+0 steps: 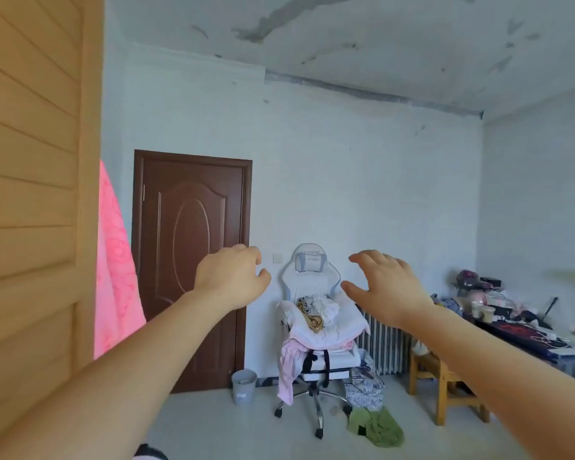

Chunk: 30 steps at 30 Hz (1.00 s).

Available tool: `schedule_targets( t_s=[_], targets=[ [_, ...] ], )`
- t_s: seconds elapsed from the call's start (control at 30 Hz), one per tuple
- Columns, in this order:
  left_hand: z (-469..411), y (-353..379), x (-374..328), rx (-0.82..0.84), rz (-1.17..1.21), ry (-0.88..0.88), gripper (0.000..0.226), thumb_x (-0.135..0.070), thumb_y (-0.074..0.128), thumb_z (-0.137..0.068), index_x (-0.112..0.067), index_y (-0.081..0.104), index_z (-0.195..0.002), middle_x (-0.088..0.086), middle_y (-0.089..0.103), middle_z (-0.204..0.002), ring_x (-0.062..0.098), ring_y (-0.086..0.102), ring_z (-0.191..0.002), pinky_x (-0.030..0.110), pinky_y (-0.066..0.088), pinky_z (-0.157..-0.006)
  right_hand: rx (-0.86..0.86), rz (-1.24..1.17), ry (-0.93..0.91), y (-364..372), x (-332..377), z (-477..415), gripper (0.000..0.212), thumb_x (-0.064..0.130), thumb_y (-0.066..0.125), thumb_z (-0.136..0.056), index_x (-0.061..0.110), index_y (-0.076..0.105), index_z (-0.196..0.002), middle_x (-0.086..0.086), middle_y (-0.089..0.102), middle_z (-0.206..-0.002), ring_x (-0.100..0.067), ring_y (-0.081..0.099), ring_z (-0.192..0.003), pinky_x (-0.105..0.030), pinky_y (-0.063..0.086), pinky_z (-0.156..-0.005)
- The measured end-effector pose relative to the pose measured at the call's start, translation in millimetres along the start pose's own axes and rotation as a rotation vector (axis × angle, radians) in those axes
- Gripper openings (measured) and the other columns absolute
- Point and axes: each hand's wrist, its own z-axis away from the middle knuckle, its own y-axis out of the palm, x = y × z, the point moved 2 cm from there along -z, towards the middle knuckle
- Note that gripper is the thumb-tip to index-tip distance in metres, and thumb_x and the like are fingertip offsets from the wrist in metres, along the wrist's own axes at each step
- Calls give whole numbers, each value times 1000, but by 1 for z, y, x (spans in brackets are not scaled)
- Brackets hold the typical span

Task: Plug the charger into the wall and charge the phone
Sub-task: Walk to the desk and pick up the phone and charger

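Observation:
Both my arms stretch forward at chest height across a bedroom. My left hand point(233, 276) hangs with its fingers loosely curled and nothing in it. My right hand point(384, 284) is spread palm down, also holding nothing. A small white wall plate point(277, 258) sits on the far wall just right of the brown door point(191, 260); I cannot tell whether it is a switch or a socket. White cables point(545, 338) lie on the cluttered desk point(525, 343) at the right. No charger or phone can be made out.
A white office chair point(312, 313) piled with clothes stands in the middle. Behind it is a radiator point(384, 350). A wooden stool point(442, 383), a grey bin point(244, 386), green cloth point(377, 426) on the floor, a pink towel point(115, 270) and a wooden panel point(30, 194) at left.

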Motion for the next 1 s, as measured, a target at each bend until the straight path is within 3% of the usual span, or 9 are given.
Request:
schedule_targets(
  t_s=[0.4,0.83,1.0],
  targets=[
    [-117,116,51,9,-37,41,38,-41,43,-89,-23,57,-118,-2,63,-114,23,59,-101,32,41,-70,12,16,37,115,-39,-121,58,51,43,-92,20,38,-141,0,45,-146,-23,40,-133,-40,26,-110],
    [-284,289,27,-26,-43,68,36,-39,42,-88,-22,57,-117,-3,62,-112,22,59,-99,31,41,-67,0,42,13,239,-166,-271,57,49,44,-93,19,36,-142,-1,48,-144,-23,42,-131,-40,32,-105],
    [-335,359,31,5,-54,87,40,-39,43,-88,-22,55,-123,-3,62,-115,22,58,-104,34,44,-75,10,31,30,294,-203,-324,56,47,44,-93,19,38,-141,-2,49,-143,-24,44,-130,-38,33,-103]
  ],
)
